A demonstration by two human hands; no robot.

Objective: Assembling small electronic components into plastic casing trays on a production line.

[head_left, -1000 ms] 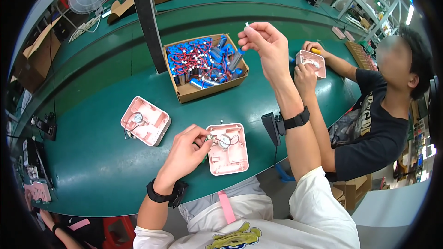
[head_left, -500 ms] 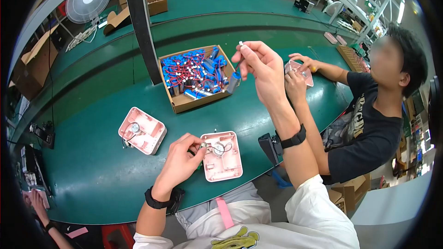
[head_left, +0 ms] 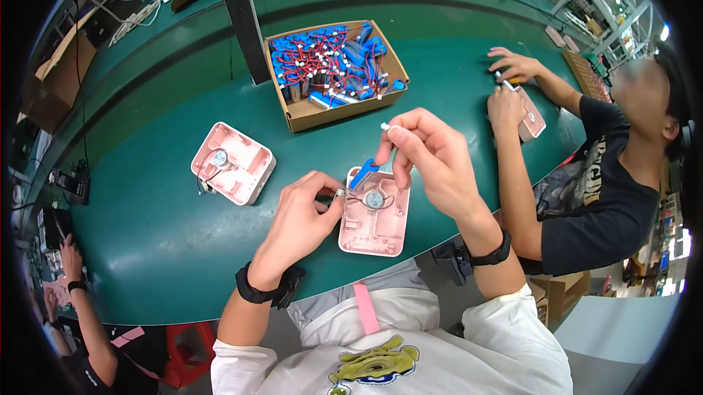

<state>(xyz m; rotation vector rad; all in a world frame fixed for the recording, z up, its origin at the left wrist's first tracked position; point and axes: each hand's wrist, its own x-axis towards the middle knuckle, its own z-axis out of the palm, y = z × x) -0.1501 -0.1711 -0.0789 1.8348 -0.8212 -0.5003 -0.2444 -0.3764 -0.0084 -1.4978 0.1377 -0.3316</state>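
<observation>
My right hand (head_left: 436, 168) pinches the lead of a blue cylindrical battery (head_left: 363, 174) near its white plug (head_left: 386, 126). The battery hangs below the fingers, over the far left corner of a pink plastic housing (head_left: 372, 246). Inside that housing sits a round speaker (head_left: 374, 199) with dark wires. At its left edge, my left hand (head_left: 296, 223) holds a small circuit board (head_left: 340, 194) between thumb and fingers; much of the board is hidden. A second pink housing (head_left: 253, 175), also with a speaker, lies farther left.
Beyond my hands, a cardboard box (head_left: 348, 111) holds many blue batteries with red and black leads. A dark post (head_left: 245, 21) rises beside it. On the right, a co-worker's hands (head_left: 512, 95) work at another pink housing (head_left: 532, 118). Another person's arm (head_left: 91, 307) shows at far left.
My right hand has brought the battery from beside the box down toward me, over the near housing. My left hand still holds the board. The view has shifted, and the co-worker's far hand has lifted.
</observation>
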